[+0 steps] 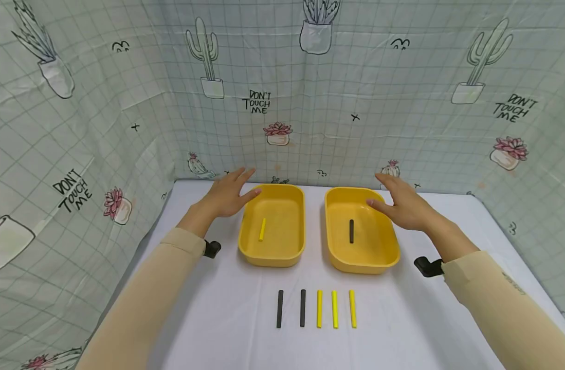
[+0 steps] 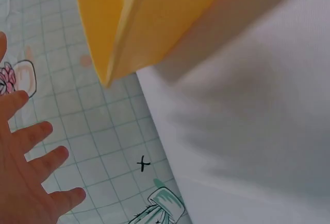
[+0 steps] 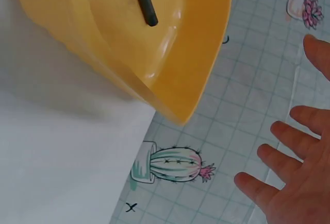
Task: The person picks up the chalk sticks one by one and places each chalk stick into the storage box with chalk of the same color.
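My left hand (image 1: 228, 194), fingers spread and nothing held, hovers beside the far left corner of the left yellow bin (image 1: 282, 260). In that bin lies one yellow stick (image 1: 262, 229). Over the far right side of the right yellow bin (image 1: 363, 267) is my right hand (image 1: 404, 204), its fingers spread too and holding nothing. A single black stick (image 1: 351, 231) lies inside this bin; the right wrist view also shows the black stick (image 3: 144, 2). In the left wrist view, the spread fingers of the left hand (image 2: 26, 162) stand apart from the bin wall (image 2: 154, 28).
In front of the bins, two black sticks (image 1: 279, 309) and three yellow sticks (image 1: 335, 309) lie in a row on the white tablecloth (image 1: 226, 318). A grid-patterned cloth (image 1: 356, 149) with cactus drawings rises behind the table and at both sides.
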A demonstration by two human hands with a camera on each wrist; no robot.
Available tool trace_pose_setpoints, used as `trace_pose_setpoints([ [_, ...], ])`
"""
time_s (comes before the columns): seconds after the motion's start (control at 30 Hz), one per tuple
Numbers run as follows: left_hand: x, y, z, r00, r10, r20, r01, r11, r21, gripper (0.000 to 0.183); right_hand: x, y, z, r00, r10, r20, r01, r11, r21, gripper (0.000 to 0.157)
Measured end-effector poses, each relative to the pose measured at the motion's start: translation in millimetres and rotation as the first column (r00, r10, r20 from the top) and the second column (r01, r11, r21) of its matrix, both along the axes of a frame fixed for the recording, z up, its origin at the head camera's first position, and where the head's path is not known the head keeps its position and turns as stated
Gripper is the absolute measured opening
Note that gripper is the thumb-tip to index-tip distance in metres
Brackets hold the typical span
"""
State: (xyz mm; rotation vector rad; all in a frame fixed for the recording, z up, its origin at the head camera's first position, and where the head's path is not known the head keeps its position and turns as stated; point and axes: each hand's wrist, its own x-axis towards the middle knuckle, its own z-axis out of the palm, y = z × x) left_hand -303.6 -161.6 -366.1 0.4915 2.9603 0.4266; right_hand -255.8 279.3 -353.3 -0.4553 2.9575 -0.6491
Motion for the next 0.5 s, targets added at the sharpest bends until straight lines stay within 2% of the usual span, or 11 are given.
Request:
trace_pose_setpoints([
  [0.3, 15.5, -7.1, -9.2, 0.999, -0.022, 0.026, 0.018, 0.992, 0.123, 0.078, 14.5, -1.7, -4.9, 1.0, 0.023, -0.001, -0.023, 0.999, -0.031, 0.09],
  [0.5, 26.1, -12.0, -16.5, 0.999, -0.012, 0.043, 0.003, 0.977, 0.214, 0.078, 22.0, -4.2, -8.4, 1.0, 0.027, -0.002, -0.027, 0.999, -0.025, 0.089],
])
